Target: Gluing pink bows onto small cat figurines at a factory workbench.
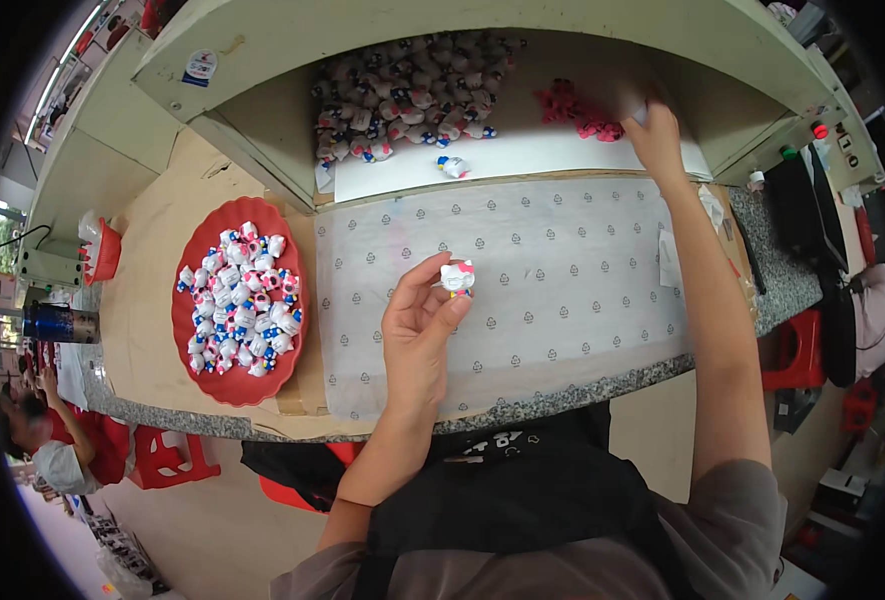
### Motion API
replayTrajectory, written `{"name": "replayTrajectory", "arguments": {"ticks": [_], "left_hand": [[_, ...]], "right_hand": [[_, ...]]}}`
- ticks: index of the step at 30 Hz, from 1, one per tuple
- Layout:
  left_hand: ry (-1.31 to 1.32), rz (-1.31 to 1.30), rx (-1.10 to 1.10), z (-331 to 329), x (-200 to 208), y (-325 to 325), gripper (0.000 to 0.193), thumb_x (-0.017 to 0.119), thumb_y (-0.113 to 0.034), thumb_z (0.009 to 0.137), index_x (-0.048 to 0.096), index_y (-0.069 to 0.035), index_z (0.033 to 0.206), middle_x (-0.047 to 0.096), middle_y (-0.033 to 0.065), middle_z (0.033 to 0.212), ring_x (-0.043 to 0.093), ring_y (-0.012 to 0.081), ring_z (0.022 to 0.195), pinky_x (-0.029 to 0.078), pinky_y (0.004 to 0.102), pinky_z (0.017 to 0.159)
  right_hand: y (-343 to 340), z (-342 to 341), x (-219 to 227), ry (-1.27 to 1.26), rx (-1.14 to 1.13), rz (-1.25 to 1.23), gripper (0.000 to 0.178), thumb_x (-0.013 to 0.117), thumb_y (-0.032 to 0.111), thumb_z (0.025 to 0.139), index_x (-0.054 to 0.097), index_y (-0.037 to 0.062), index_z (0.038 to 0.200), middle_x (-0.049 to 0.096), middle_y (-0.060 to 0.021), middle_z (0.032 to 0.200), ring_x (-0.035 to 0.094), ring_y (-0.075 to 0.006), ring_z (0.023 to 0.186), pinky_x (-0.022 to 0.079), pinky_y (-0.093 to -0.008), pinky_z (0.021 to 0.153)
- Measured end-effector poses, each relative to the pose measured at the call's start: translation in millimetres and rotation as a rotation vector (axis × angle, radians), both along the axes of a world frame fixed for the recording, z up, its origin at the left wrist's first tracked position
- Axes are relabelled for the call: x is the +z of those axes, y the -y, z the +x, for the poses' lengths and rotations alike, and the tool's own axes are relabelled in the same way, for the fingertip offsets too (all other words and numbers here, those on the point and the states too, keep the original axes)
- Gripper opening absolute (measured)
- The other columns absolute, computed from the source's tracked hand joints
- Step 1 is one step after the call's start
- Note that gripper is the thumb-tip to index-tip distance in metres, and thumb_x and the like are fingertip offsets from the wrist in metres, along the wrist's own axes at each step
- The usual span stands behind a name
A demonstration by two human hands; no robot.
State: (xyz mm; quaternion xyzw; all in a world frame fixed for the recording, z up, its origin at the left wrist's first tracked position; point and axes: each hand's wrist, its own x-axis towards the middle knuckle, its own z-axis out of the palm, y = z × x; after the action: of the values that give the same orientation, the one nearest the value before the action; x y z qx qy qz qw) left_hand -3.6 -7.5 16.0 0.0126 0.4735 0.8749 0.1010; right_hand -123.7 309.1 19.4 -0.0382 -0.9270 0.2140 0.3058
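Observation:
Over the middle of the printed sheet, my left hand [420, 335] pinches a small white cat figurine [457, 278] with a pink bow between thumb and fingers. My right hand [654, 138] reaches into the bay of the bench, beside a small heap of pinkish-red pieces [572, 112]. Motion smears its fingertips, so whether they hold anything is unclear. One more figurine [452, 167] lies alone on the white paper [392, 182] at the bay's front. Behind it, many similar white, blue and pink figurines [412, 95] are piled up.
A red scalloped plate [292, 365] full of figurines stands at the left on cardboard [142, 250]. Printed white sheeting [562, 300] covers the bench before me. Farther left are a red bin [105, 250] and a dark blue cup [60, 323]. Another person [62, 440] sits at the far left.

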Motion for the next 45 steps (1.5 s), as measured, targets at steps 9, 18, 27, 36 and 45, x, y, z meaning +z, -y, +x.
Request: {"name": "replayTrajectory", "arguments": {"ticks": [9,18,27,36,45], "left_hand": [[0.012,-0.008,-0.007,0,-5,0,0.040,0.055,0.007,0.071,0.046,0.001,0.109,0.049,0.0047,0.096,0.051,0.0073,0.079,0.041,0.0183,0.070],[0.014,0.011,-0.040,-2,-3,-1,0.040,0.057,0.007,0.071,0.046,0.001,0.109,0.049,0.0046,0.096,0.052,0.0079,0.078,0.041,0.0191,0.072],[0.014,0.000,-0.036,0,-5,-1,0.041,0.057,0.006,0.071,0.045,0.001,0.109,0.049,0.0058,0.098,0.052,0.0078,0.078,0.042,0.0200,0.073],[0.067,0.068,-0.085,1,-3,0,0.041,0.057,0.006,0.071,0.045,0.000,0.110,0.049,0.0066,0.099,0.052,0.0089,0.080,0.042,0.0216,0.075],[-0.006,0.023,-0.102,1,-3,-6,0.041,0.057,0.007,0.071,0.045,0.001,0.109,0.051,0.0063,0.096,0.052,0.0084,0.081,0.042,0.0202,0.072]], "right_hand": [[30,-70,-28,0.173,0.187,-0.003,0.034,0.056,0.007,0.069,0.049,0.0095,0.102,0.056,-0.0138,0.092,0.054,-0.0295,0.087,0.044,-0.0336,0.074],[18,-58,-3,0.128,0.361,-0.018,0.030,0.057,0.015,0.069,0.054,0.0035,0.097,0.057,-0.0119,0.087,0.055,-0.0254,0.080,0.043,-0.0310,0.072],[31,-58,3,0.287,0.311,0.240,0.025,0.056,0.019,0.069,0.054,0.0014,0.087,0.056,-0.0164,0.076,0.054,-0.0304,0.070,0.044,-0.0334,0.066],[80,72,22,0.455,0.490,-1.139,0.013,0.052,0.008,0.076,0.055,-0.0006,0.085,0.059,-0.0097,0.076,0.054,-0.0124,0.066,0.043,-0.0241,0.058],[139,136,8,0.341,0.520,-1.540,0.008,0.058,-0.001,0.071,0.053,-0.0009,0.077,0.057,-0.0110,0.078,0.055,-0.0148,0.067,0.047,-0.0251,0.058]]}}
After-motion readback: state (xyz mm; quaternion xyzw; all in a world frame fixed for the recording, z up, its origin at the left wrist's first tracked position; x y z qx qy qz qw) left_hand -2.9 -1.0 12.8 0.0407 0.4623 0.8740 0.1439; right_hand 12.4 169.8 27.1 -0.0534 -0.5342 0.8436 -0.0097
